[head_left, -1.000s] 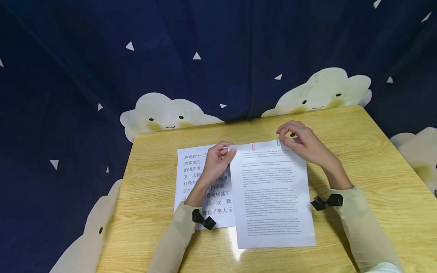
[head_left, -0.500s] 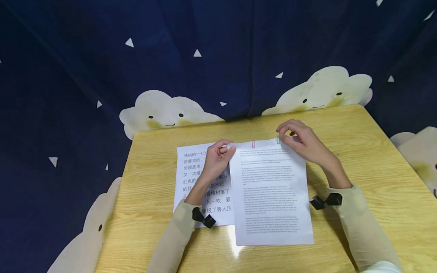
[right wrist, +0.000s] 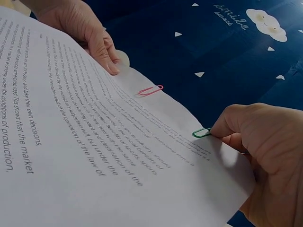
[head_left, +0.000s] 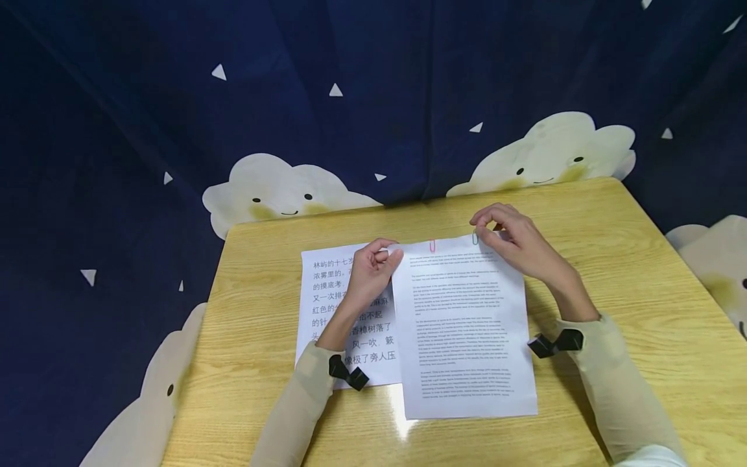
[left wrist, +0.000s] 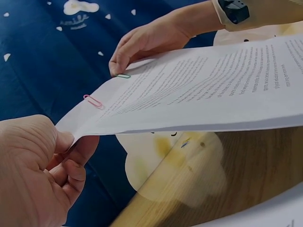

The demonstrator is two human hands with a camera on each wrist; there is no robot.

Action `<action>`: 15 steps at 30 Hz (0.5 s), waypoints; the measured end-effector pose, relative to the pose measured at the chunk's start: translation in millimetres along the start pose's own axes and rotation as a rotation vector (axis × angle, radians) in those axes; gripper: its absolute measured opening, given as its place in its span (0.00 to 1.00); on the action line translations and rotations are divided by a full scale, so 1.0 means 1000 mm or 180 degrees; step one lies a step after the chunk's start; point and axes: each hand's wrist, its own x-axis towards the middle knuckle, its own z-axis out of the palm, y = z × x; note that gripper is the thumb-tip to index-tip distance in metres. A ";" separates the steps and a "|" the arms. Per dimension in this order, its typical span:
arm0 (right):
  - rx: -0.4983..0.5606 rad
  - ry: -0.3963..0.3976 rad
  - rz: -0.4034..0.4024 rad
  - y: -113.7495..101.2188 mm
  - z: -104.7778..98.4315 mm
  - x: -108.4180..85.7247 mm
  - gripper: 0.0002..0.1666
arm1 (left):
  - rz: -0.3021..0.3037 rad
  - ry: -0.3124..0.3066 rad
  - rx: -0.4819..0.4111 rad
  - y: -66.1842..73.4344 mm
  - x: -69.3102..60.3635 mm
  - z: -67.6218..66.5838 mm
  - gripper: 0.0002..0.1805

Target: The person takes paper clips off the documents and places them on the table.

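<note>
Printed sheets of paper [head_left: 467, 324], covered in small English text, are held up off the table at their top edge. My left hand [head_left: 375, 269] pinches the top left corner between thumb and fingers. Along the top edge a pink paper clip [right wrist: 150, 90] is fixed near the middle. Farther right, a green paper clip [right wrist: 202, 133] sits on the same edge, its outer end between the thumb and finger of my right hand [head_left: 513, 240]. The other fingers of that hand are partly hidden behind the paper in the right wrist view.
A second sheet with large Chinese characters [head_left: 327, 305] lies on the wooden table [head_left: 251, 363], partly under my left forearm and the held sheets. A dark blue curtain [head_left: 373, 97] with clouds and triangles hangs behind the table's back edge.
The lower edge of the held sheets has shifted slightly upward in the head view. Both hands keep nearly the same place and hold.
</note>
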 end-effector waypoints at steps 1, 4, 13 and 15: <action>0.0003 -0.0004 -0.0002 0.000 0.000 0.000 0.05 | 0.0003 0.0000 -0.0001 0.000 0.000 0.000 0.12; 0.0005 -0.0010 -0.0005 -0.001 0.000 0.000 0.06 | -0.0001 0.0005 0.0001 0.000 0.000 0.000 0.12; 0.0016 0.0012 -0.0009 -0.001 0.001 0.000 0.05 | -0.0005 0.0053 -0.0017 0.002 0.001 0.000 0.11; 0.0022 0.0013 -0.0004 -0.001 0.001 0.000 0.05 | 0.0008 0.0055 0.0009 0.002 0.000 0.000 0.11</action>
